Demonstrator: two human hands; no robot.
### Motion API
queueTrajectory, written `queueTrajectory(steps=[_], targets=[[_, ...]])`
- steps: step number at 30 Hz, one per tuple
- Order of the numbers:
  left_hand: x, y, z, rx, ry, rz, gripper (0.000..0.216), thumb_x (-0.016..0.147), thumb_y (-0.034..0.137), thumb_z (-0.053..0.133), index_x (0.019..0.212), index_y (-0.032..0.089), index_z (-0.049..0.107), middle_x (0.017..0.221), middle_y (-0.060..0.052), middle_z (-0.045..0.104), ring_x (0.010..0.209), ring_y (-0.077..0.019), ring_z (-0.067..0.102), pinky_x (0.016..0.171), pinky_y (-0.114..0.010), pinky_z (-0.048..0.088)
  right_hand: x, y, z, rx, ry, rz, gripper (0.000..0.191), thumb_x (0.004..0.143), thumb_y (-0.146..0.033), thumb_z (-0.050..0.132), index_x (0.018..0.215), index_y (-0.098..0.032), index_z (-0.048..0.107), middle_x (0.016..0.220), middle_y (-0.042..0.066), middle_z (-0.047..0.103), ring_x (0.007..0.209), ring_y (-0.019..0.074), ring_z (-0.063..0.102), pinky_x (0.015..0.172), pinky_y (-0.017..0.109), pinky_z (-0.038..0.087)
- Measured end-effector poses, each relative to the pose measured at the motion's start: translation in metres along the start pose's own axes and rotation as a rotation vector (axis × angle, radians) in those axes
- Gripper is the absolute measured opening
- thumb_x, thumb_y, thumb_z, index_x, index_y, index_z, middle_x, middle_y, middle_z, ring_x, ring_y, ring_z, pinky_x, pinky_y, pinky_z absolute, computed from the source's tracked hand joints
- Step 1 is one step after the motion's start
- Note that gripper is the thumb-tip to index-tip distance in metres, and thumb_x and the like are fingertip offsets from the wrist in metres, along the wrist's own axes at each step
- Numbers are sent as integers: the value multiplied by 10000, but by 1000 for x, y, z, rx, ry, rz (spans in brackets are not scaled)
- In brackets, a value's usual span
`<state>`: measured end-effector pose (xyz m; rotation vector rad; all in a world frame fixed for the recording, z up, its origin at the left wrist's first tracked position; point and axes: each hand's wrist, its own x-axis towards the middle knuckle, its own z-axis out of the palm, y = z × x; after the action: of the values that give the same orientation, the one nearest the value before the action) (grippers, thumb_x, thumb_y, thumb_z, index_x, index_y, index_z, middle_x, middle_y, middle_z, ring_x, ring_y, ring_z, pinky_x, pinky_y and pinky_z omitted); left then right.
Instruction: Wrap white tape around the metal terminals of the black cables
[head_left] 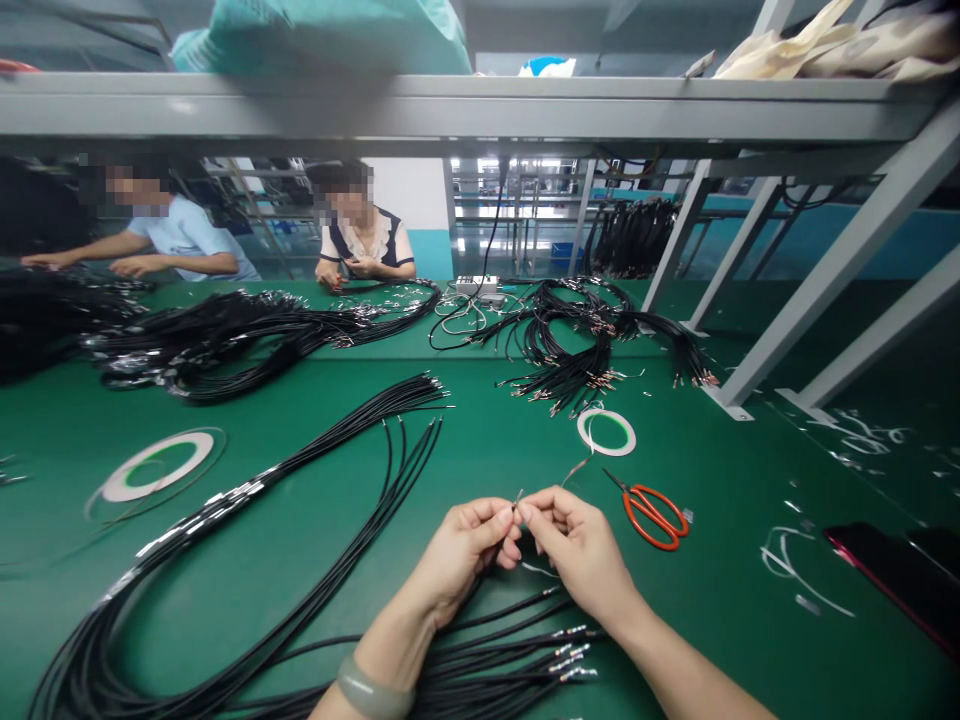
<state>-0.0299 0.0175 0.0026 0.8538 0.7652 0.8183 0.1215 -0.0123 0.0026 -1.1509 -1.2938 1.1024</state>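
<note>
My left hand (pixel 465 550) and my right hand (pixel 581 545) meet above the green table (pixel 487 460), both pinching the tip of a thin black cable (pixel 517 500) between fingertips. A strip of clear tape seems to trail up and right from the pinch. Under my hands lies a bundle of black cables with metal ends (pixel 517 655). A long loop of black cables (pixel 247 510) sweeps off to the left.
Red-handled scissors (pixel 654 515) lie just right of my hands, a tape roll (pixel 606 432) beyond them, a larger tape roll (pixel 159 465) at left. More cable piles (pixel 577 345) lie farther back. Two people work across the table. A dark phone (pixel 892 575) lies at right.
</note>
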Motion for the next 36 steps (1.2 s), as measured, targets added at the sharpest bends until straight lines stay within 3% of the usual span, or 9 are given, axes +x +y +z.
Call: queueTrajectory(steps=[4,9,15,20,23,27,36], targets=[[1,-2,-2,41,-1,25,220,769,315,709,758,101,657,626,-11,619,478,-52,528,494,-157,421,2,2,0,33,-14,44,236,863,-373,592,838,-149,663,568,-33,547,468,80,431,427,184,320],[5,-4,-2,248,85,100,274,772,375,689,792,109,627,553,4,608,483,-75,540,516,-176,433,2,7,-1,-33,27,48,245,865,-373,588,834,-141,662,563,-32,528,473,81,424,430,188,314],[4,-4,5,313,183,190,334,737,420,696,892,145,588,570,51,556,433,-59,464,418,-157,379,4,11,0,-41,46,63,248,862,-376,587,813,-139,642,544,-37,505,462,84,410,428,197,297],[4,-6,7,360,279,247,288,723,396,721,793,147,592,499,83,483,372,-21,354,351,-124,258,3,11,2,-54,35,49,246,869,-369,576,827,-134,639,548,-41,495,468,84,394,439,202,280],[4,-8,6,392,334,260,267,719,375,733,791,140,628,427,76,505,353,-32,394,365,-129,306,2,10,3,-43,13,44,253,873,-375,568,841,-133,634,549,-44,484,475,85,389,443,202,275],[6,-9,5,241,344,222,275,676,363,769,747,128,644,500,7,638,460,-81,561,486,-159,444,1,9,5,-43,2,42,263,876,-385,562,821,-135,625,555,-41,491,477,86,396,445,203,282],[5,-6,2,33,208,29,312,683,399,764,702,135,599,494,49,564,383,-21,438,411,-123,351,2,8,6,-41,11,83,268,875,-393,560,798,-143,614,545,-40,510,454,80,414,427,192,314]])
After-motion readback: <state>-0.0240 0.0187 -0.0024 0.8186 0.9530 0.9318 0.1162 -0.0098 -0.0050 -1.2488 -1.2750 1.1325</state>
